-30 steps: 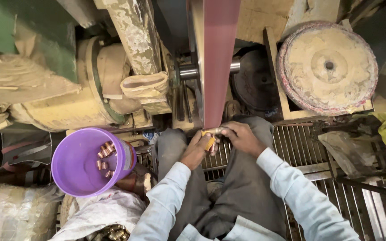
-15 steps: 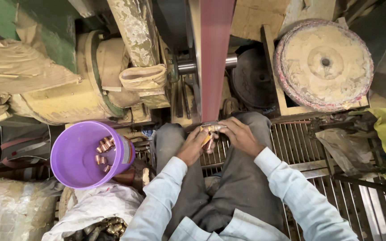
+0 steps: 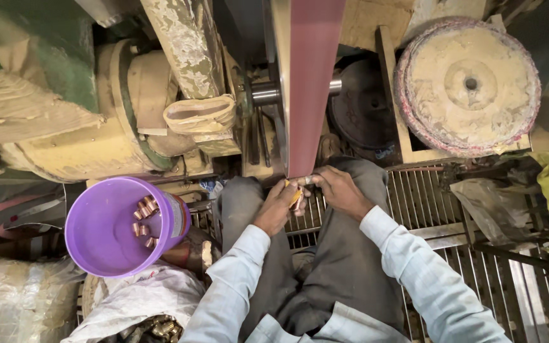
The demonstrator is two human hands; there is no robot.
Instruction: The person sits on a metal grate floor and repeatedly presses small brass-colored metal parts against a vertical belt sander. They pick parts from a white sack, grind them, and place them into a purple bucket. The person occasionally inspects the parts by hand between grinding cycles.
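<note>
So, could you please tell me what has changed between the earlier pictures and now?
Very little. Both hands, the left hand and right hand, stay together at the lower end of the reddish sanding belt, holding a small metal piece against it. Their grip looks unchanged; nothing was picked up or let go. The purple bucket with its small copper-coloured pieces and the round buffing wheel stayed put; only the view shifted slightly.
</note>
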